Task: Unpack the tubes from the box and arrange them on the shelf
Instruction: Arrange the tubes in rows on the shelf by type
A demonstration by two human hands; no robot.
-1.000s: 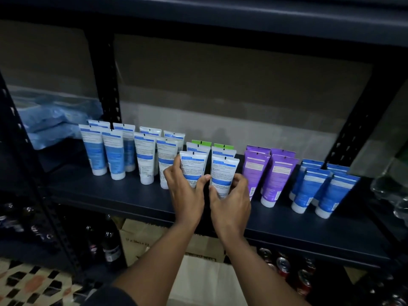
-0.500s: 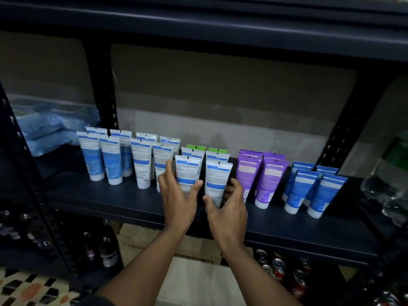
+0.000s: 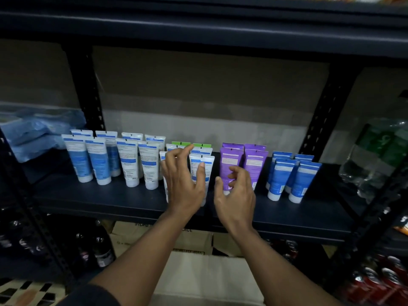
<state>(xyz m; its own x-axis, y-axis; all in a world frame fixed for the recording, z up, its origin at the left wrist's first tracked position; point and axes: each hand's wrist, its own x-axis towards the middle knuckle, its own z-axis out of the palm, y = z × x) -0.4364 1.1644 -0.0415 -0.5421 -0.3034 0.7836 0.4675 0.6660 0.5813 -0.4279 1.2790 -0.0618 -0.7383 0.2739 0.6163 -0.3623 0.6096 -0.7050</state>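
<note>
Broadly: a dark metal shelf (image 3: 106, 202) spans the view, with one board carrying all the stock. Below its front edge sits a cardboard box (image 3: 194, 239), partly hidden by the arms; contents not visible. Shrink-wrapped bottles (image 3: 375, 164) stand at the right end of the board and blue plastic packs (image 3: 33, 133) at the left end. The lower tier holds dark bottles (image 3: 101, 250) at left and red cans (image 3: 388, 281) at right.

Tubes stand cap-down in a row along the board, two or three deep, set back from the front edge. Left to right:
- pale blue tubes (image 3: 77, 160)
- white tubes (image 3: 130, 164)
- centre tubes (image 3: 202, 168), white with blue bands
- green-topped tubes (image 3: 180, 143), behind the centre group
- purple tubes (image 3: 255, 161)
- blue tubes (image 3: 281, 177), nearest the right end

Left hand (image 3: 183, 184) is raised in front of the centre tubes, fingers spread and loosely bent, holding nothing. Its thumb overlaps the front right tube of that group; contact unclear. Right hand (image 3: 236, 193) is just beside it, before the purple tubes, fingers loosely curled, also holding nothing. A narrow gap separates the two hands.
</note>
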